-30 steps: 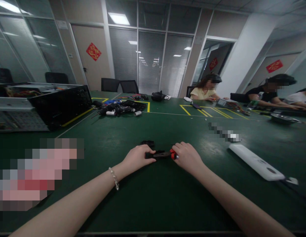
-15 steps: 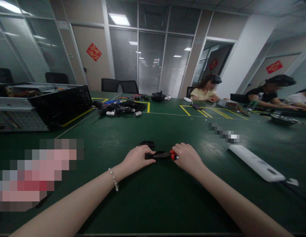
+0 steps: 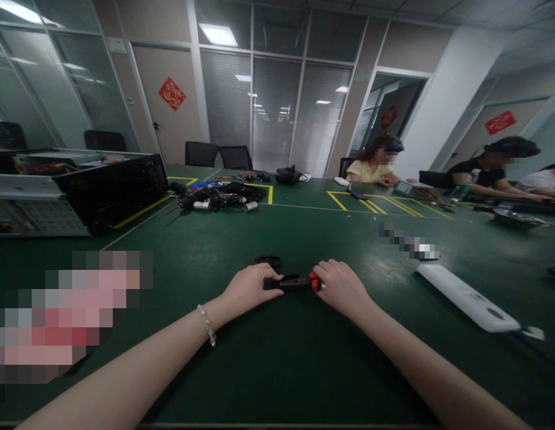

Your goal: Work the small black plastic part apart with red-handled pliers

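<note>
My right hand [image 3: 344, 286] is closed around the red handles of a pair of pliers [image 3: 299, 282], whose dark jaws point left. Between the thumb and fingers of my left hand [image 3: 247, 289] is a small black part [image 3: 272, 283]. The jaws reach this part, but whether they bite on it is too dark to tell. Just beyond my left fingers lies another small black piece [image 3: 269, 261] on the green table [image 3: 277, 364].
An open computer case [image 3: 111, 194] stands at the left. A heap of black parts and cables [image 3: 219, 194] lies farther back. On the right is a white device [image 3: 468, 298] with a cord. Blurred items lie left and right. Several people [image 3: 371, 167] sit at the far right.
Both hands keep their hold on the pliers and the small black part in nearly the same place. The view has shifted very slightly.
</note>
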`<act>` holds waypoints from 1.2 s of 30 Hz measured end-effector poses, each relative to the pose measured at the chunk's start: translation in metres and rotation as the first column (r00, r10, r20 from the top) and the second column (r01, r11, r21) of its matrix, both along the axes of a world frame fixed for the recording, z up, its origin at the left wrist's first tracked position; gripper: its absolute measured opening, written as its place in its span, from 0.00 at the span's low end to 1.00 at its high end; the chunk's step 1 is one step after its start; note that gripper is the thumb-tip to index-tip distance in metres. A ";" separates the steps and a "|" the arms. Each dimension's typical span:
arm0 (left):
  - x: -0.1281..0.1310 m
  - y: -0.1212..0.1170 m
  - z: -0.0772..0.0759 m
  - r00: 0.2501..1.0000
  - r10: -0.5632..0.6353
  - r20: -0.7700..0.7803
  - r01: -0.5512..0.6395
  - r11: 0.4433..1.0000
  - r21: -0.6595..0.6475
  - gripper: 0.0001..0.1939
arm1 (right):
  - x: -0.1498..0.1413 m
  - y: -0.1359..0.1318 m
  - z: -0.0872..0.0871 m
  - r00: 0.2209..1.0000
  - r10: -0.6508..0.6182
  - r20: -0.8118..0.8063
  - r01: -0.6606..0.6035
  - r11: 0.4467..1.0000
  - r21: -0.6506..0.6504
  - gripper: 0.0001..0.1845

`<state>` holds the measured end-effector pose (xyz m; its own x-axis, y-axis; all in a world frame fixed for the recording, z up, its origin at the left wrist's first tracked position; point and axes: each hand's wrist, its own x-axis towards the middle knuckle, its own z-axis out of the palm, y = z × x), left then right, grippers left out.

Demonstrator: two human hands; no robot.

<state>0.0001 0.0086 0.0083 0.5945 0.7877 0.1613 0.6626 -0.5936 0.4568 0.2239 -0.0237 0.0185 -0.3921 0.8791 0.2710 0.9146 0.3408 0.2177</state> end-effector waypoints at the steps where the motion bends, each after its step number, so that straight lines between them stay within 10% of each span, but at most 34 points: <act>1: 0.000 0.000 0.000 1.000 -0.002 -0.002 0.002 1.000 0.000 0.18 | 0.000 0.000 0.000 1.000 0.009 0.009 -0.009 1.000 0.012 0.11; 36: -0.002 -0.001 -0.001 1.000 -0.015 0.023 0.015 1.000 0.006 0.18 | -0.001 -0.002 0.003 1.000 -0.002 0.030 0.002 1.000 -0.008 0.13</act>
<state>-0.0017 0.0080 0.0070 0.6024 0.7778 0.1792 0.6431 -0.6059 0.4683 0.2234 -0.0253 0.0215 -0.3983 0.8819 0.2522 0.9083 0.3410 0.2422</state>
